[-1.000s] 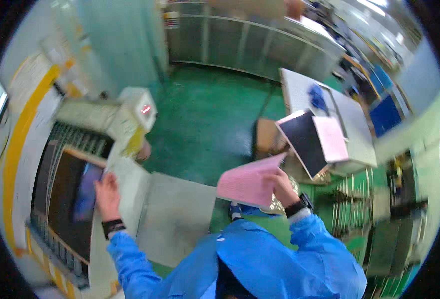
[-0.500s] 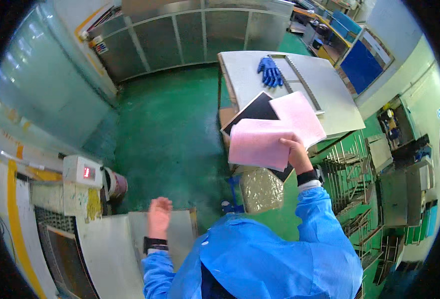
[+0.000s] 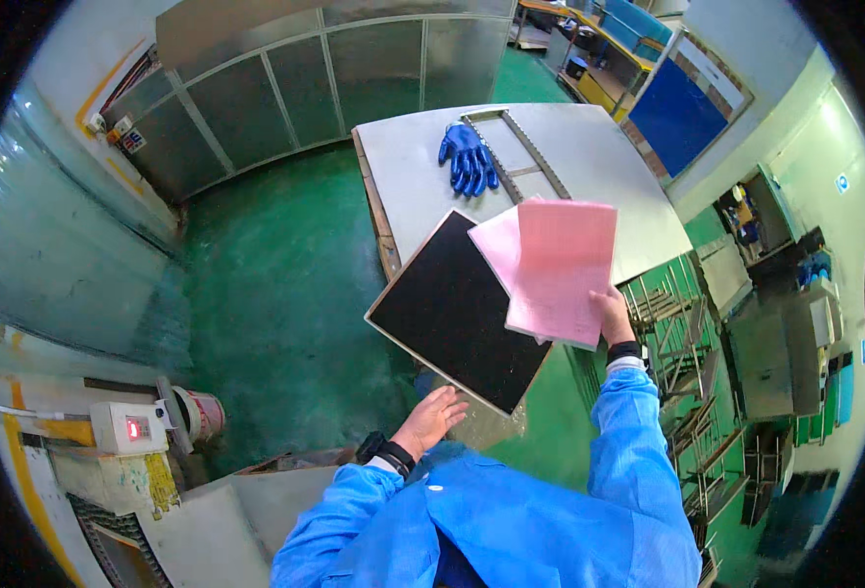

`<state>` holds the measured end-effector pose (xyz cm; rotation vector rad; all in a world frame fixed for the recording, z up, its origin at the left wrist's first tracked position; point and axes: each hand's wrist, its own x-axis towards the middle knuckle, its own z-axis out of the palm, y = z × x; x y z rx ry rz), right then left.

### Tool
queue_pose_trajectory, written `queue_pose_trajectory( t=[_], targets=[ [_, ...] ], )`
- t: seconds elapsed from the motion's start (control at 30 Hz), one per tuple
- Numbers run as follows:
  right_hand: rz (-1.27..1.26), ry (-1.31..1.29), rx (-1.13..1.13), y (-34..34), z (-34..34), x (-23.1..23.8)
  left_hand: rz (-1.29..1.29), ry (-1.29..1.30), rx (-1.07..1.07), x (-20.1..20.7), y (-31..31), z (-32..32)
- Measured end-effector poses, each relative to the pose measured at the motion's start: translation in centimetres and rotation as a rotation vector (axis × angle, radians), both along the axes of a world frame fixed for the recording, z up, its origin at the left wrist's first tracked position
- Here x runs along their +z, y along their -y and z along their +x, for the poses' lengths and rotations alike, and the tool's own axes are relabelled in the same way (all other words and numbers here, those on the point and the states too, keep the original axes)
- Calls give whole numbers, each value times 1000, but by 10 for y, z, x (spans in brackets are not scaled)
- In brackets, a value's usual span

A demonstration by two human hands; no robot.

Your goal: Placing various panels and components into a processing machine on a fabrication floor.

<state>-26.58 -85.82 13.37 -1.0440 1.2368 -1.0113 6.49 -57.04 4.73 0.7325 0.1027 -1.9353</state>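
My right hand (image 3: 609,316) pinches a pink sheet (image 3: 565,274) by its lower right edge, thumb on top. The sheet covers part of a paler pink sheet (image 3: 496,243) beneath it. Under both lies a flat black board (image 3: 457,299) with a thin light rim, jutting past the near edge of the pale table (image 3: 638,157). My left hand (image 3: 432,421) is open and empty, its fingers stretched toward the board's lower edge. I cannot tell whether it touches the board.
Farther back on the table lie blue gloves (image 3: 467,159) and a narrow metal frame (image 3: 530,152). Metal racks (image 3: 682,333) stand at the right. A white box with a lit display (image 3: 128,428) and a bucket (image 3: 200,412) are at the left, near a pale surface (image 3: 212,519).
My left hand has moved rightward and up to the board's near edge. The held pink sheet has swung upward and right, uncovering much of the black board. The view has shifted right.
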Motion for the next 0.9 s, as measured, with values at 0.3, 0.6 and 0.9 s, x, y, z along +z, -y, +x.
queue_pose_trajectory(
  t=[0.3, 0.6, 0.9],
  targets=[
    [-109, -858, 56, 62, -14, -49, 4, 135, 33, 35, 36, -2],
    [-12, -460, 82, 18, 52, -54, 15, 381, 330, 54, -16, 82],
    [427, 24, 268, 42, 24, -161, 166, 619, 754, 110, -242, 168]
  ],
)
